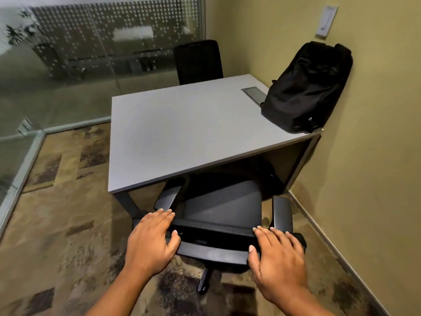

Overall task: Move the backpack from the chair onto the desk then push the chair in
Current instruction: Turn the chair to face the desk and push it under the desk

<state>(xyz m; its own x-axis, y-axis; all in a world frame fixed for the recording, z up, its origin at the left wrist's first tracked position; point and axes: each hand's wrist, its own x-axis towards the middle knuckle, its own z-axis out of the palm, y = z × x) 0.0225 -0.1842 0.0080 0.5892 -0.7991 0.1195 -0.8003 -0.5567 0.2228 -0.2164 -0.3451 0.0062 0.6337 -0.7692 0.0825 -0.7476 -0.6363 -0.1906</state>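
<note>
A black backpack (305,90) stands on the grey desk (177,133) at its far right corner and leans against the wall. The black office chair (218,206) is in front of me, its seat partly under the desk's near edge. My left hand (151,238) lies on the left end of the chair's backrest top, fingers spread flat. At the right end of the backrest top rests my right hand (279,258), also with fingers apart. Neither hand wraps around anything.
A second black chair (198,61) stands at the far side of the desk. A metal cable hatch (255,93) is set into the desktop beside the backpack. A glass partition (68,65) runs along the left, a yellow wall (376,156) on the right. Patterned carpet covers the floor.
</note>
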